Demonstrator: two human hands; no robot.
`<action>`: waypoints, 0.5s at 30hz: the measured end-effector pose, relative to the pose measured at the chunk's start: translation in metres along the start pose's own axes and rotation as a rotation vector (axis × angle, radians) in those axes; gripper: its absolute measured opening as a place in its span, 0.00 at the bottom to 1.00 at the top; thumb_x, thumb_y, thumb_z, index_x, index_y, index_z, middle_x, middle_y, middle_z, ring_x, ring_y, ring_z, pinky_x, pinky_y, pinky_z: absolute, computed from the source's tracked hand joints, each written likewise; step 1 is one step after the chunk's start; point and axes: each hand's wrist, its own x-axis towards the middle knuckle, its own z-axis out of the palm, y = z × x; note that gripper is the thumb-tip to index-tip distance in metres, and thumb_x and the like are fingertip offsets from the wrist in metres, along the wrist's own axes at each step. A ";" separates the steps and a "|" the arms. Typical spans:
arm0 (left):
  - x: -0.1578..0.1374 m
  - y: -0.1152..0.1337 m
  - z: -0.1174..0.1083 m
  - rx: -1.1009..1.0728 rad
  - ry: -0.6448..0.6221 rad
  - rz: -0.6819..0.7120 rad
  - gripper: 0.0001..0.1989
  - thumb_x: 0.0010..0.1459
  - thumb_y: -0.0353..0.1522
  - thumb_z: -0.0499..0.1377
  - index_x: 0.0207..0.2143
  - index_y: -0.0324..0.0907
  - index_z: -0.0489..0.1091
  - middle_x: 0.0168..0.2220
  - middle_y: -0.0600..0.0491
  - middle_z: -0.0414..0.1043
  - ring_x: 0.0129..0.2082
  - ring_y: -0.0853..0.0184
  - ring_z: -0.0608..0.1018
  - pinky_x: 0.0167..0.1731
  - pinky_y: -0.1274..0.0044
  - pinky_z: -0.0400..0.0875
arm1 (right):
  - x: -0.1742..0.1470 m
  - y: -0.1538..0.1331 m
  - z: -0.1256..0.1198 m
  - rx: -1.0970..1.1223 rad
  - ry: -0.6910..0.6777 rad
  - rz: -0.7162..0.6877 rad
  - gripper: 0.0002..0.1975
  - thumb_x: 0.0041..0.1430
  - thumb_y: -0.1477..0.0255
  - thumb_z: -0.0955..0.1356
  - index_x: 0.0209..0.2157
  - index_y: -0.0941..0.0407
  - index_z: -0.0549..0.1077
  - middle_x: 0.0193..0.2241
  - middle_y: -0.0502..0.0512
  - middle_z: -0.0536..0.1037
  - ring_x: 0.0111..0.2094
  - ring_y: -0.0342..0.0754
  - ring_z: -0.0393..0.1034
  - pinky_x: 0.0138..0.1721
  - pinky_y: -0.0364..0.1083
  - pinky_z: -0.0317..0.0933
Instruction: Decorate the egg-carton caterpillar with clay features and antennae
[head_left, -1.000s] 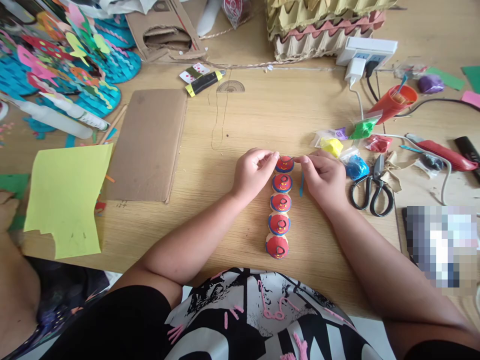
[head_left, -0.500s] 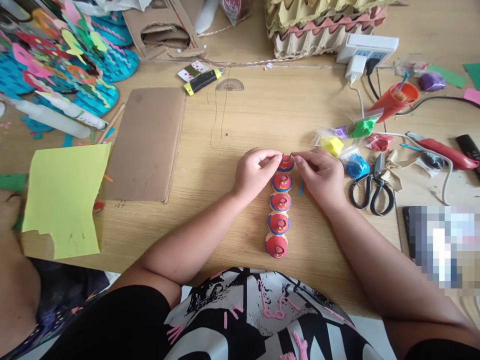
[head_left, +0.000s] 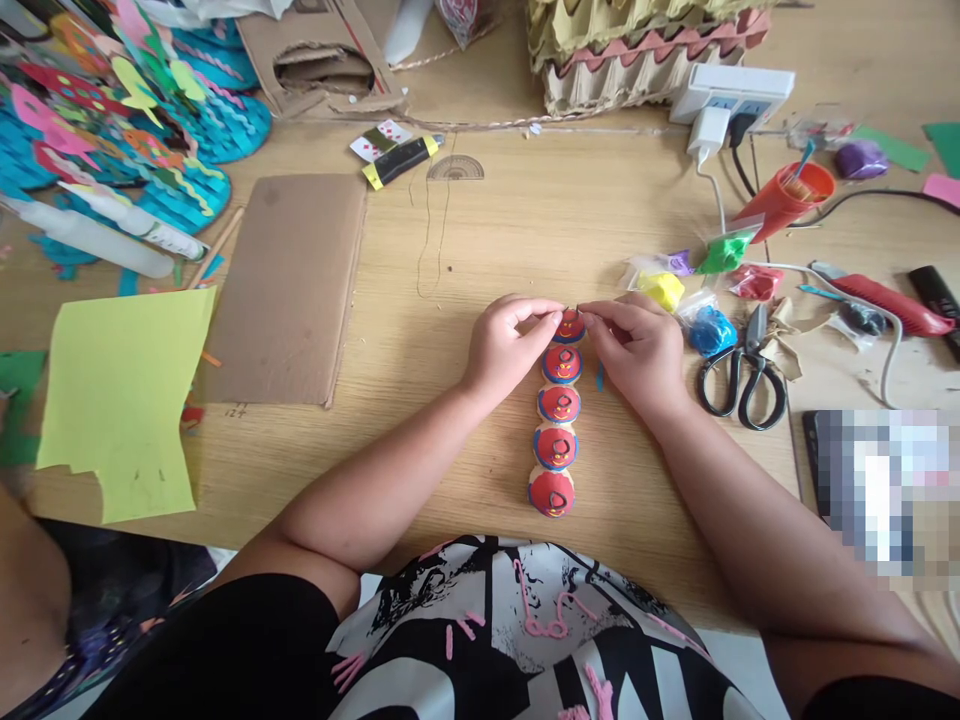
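Note:
A row of several egg-carton cups (head_left: 556, 448) with red domed tops, blue rims, yellow smiling mouths and dark loops runs away from me on the table. At its far end, my left hand (head_left: 511, 345) is closed in a pinch over the farthest cup (head_left: 568, 328). From the other side my right hand (head_left: 637, 345) pinches at the same spot, its fingertips close to the left ones. A thin dark strand (head_left: 577, 308) shows at the fingertips; its full shape is too small and partly hidden.
Scissors (head_left: 744, 375) and bagged coloured clay (head_left: 712, 330) lie to the right, near an orange cup (head_left: 787, 195). Cardboard (head_left: 289, 290) and yellow paper (head_left: 124, 390) lie left. Egg trays (head_left: 645, 60) stand behind. Another person's arm (head_left: 30, 600) is at far left.
Both hands stay pinched over the farthest cup, with the fingertips slightly closer together. The other person's hand at the left has drawn back toward the edge of view.

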 end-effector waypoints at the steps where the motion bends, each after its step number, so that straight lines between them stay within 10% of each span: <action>1: 0.000 0.000 0.000 0.000 0.001 -0.006 0.06 0.64 0.29 0.65 0.39 0.44 0.83 0.42 0.50 0.86 0.43 0.65 0.85 0.49 0.73 0.79 | 0.000 0.000 0.000 0.001 -0.002 -0.003 0.10 0.66 0.67 0.71 0.41 0.53 0.86 0.29 0.56 0.79 0.32 0.51 0.71 0.39 0.52 0.68; 15: 0.000 0.000 0.000 -0.026 -0.001 0.018 0.06 0.64 0.28 0.65 0.40 0.43 0.83 0.42 0.51 0.86 0.44 0.66 0.85 0.50 0.74 0.79 | -0.001 0.003 -0.002 -0.139 -0.048 -0.162 0.13 0.70 0.69 0.68 0.45 0.55 0.85 0.33 0.58 0.81 0.33 0.50 0.74 0.37 0.50 0.67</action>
